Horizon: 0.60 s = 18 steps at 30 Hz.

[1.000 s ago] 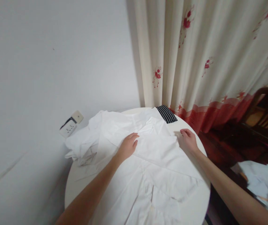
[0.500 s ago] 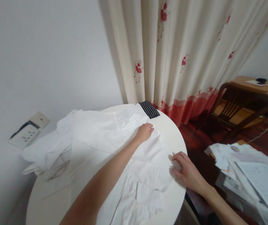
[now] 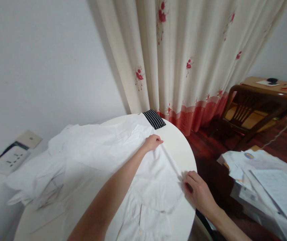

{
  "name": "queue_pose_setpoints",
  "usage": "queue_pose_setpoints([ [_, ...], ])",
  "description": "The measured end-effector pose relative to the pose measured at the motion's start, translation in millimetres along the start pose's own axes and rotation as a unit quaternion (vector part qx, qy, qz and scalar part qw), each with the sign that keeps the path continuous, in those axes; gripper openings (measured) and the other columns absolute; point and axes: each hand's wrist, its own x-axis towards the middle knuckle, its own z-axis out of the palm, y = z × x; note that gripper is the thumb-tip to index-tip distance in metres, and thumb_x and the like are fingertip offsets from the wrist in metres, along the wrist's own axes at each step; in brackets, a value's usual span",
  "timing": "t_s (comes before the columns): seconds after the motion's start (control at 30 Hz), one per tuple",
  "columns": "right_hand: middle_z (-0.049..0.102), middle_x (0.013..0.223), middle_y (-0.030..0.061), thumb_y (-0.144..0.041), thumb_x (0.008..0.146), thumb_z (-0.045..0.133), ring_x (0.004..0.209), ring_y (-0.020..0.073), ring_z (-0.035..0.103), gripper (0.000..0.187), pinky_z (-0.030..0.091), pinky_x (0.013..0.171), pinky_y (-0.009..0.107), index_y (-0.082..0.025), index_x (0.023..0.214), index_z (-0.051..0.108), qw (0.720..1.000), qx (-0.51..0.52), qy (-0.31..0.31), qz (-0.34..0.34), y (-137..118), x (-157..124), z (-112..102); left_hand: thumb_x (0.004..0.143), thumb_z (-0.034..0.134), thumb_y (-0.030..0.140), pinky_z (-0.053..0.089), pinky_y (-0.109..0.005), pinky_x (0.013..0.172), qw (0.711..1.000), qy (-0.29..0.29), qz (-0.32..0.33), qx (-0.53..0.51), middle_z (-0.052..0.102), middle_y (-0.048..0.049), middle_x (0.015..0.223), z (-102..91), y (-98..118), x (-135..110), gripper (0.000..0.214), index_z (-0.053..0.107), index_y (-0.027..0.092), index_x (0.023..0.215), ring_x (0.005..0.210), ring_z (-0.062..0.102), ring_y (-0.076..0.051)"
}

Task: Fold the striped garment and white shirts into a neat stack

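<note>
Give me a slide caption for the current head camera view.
Left hand and right hand hold the edge of a white garment spread on a round table near a floral curtain.

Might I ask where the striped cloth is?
The striped cloth lies just right of centre in the head view, at the far edge of the table, beyond the left hand.

White, creased garment (image 3: pixel 90 144) spread across a round white table (image 3: pixel 181 147), left end bunched.

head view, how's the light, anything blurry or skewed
Head view: soft light, no strong glare; same head view: the white cloth contrasts little with the pale tabletop; head view, lower right: lines on the paper sheet are too blurred to read; head view, left: the wall socket looks skewed.
</note>
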Motion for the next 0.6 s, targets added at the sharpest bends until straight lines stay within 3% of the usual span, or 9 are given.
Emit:
queue_pose_setpoints([
  [0.13,0.061,0.093,0.0062,-0.004,0.087,0.05,0.087,0.0231,0.059,0.022,0.054,0.078,0.039,-0.023,0.089,0.06,1.0,-0.022,0.003,-0.011,0.4,-1.4,-1.9,0.094,0.059,0.031,0.047,-0.031,0.087,0.997,0.066,0.005,0.027,0.073,-0.0044,0.099,2.2,-2.5,-12.6,0.018,0.072,0.021,0.087,0.095,0.067,-0.021],
  [0.27,0.062,0.113,0.0104,-0.009,0.087,0.054,0.104,0.0266,0.061,0.038,0.056,0.087,0.043,-0.025,0.12,0.062,0.999,-0.029,-0.004,-0.013,-0.2,-5.6,-11.5,0.102,0.042,0.025,0.047,-0.03,0.093,0.988,0.15,-0.009,0.045,0.069,-0.0052,0.11,-12.8,-18.1,-25.4,0.025,0.067,0.022,0.104,0.104,0.065,-0.019],
  [0.4,0.059,0.128,0.0109,-0.016,0.09,0.057,0.116,0.0291,0.058,0.039,0.054,0.095,0.048,-0.029,0.126,0.063,0.999,-0.032,-0.025,-0.03,8.0,-15.2,-14.5,0.096,0.049,0.016,0.046,-0.035,0.1,0.969,0.214,-0.073,0.094,0.066,-0.0074,0.117,-58.7,-62.5,-57.3,0.025,0.062,0.022,0.116,0.113,0.061,-0.022],
  [0.53,0.055,0.133,0.0107,-0.021,0.091,0.058,0.122,0.0296,0.055,0.039,0.053,0.098,0.049,-0.031,0.129,0.062,0.999,-0.014,-0.028,-0.04,18.8,-19.2,-6.7,0.092,0.052,0.018,0.045,-0.044,0.1,0.939,0.242,-0.164,0.182,0.064,-0.0122,0.123,-121.0,-118.6,-121.0,0.032,0.061,0.02,0.122,0.116,0.058,-0.03],
  [0.6,0.054,0.134,0.0104,-0.021,0.092,0.057,0.124,0.0297,0.053,0.041,0.052,0.099,0.05,-0.032,0.131,0.06,0.999,-0.001,-0.029,-0.043,21.4,-18.8,-2.4,0.093,0.052,0.027,0.047,-0.047,0.095,0.902,0.231,-0.238,0.276,0.063,-0.0148,0.125,-147.0,-144.9,-155.4,0.036,0.06,0.019,0.127,0.116,0.057,-0.035],
])
